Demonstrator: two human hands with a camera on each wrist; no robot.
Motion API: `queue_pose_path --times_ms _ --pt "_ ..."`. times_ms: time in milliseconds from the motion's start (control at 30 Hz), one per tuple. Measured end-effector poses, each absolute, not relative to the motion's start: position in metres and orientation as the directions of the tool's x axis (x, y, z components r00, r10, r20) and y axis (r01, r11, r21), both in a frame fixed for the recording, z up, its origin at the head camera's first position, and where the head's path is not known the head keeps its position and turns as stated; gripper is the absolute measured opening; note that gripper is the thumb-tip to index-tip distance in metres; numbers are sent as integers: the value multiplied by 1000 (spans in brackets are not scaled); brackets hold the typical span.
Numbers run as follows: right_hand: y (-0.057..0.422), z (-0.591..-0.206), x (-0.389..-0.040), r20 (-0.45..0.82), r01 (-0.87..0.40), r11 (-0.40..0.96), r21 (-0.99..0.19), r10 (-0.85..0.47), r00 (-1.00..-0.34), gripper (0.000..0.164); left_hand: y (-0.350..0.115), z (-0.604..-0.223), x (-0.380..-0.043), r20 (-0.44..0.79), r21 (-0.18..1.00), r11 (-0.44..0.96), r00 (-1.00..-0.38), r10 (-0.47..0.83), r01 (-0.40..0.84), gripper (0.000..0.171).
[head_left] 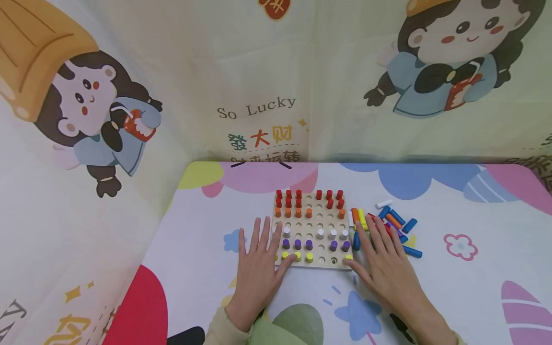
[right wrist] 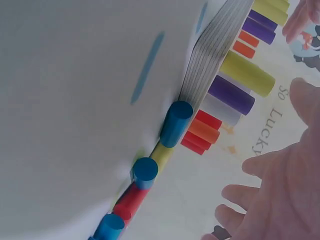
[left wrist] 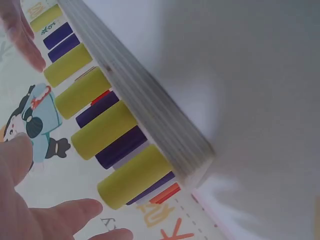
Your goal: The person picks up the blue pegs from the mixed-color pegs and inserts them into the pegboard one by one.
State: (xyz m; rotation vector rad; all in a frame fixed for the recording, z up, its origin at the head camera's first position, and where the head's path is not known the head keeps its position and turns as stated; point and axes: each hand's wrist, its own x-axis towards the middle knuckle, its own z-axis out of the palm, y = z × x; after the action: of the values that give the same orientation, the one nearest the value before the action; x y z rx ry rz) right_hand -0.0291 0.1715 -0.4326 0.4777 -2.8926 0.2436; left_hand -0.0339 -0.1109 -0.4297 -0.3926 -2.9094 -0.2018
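Observation:
A wooden pegboard [head_left: 315, 266] lies on the table with coloured pegs upright in its holes. Red pegs [head_left: 299, 194] fill most of the two back rows, then come orange pegs [head_left: 288, 212], white pegs [head_left: 320, 234], purple pegs [head_left: 309, 245] and yellow pegs [head_left: 309, 257] at the front. My left hand [head_left: 258, 270], fingers spread and straight, overlaps the board's left edge; its thumb is by the front-left yellow pegs. On the other side, my right hand [head_left: 385, 273] spreads over the near part of a loose peg pile, thumb tip beside the front-right yellow peg. Neither hand grips anything.
Loose blue pegs [head_left: 413, 251], a white peg [head_left: 383, 204] and several other colours lie scattered right of the board. A printed cloth [head_left: 457, 297] covers the table. A cartoon-printed curtain [head_left: 345, 129] hangs behind. Something black [head_left: 186, 336] shows at the lower left.

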Motion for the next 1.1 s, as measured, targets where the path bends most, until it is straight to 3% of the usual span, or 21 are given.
queue_pose_path --times_ms 567,1100 --pt "175 -420 -31 103 -267 940 -213 -250 -963 72 -114 -411 -44 260 219 939 -944 205 264 68" --pt "173 -412 -34 89 -236 947 -216 -222 -971 66 -119 -410 -50 241 363 898 -956 165 247 62"
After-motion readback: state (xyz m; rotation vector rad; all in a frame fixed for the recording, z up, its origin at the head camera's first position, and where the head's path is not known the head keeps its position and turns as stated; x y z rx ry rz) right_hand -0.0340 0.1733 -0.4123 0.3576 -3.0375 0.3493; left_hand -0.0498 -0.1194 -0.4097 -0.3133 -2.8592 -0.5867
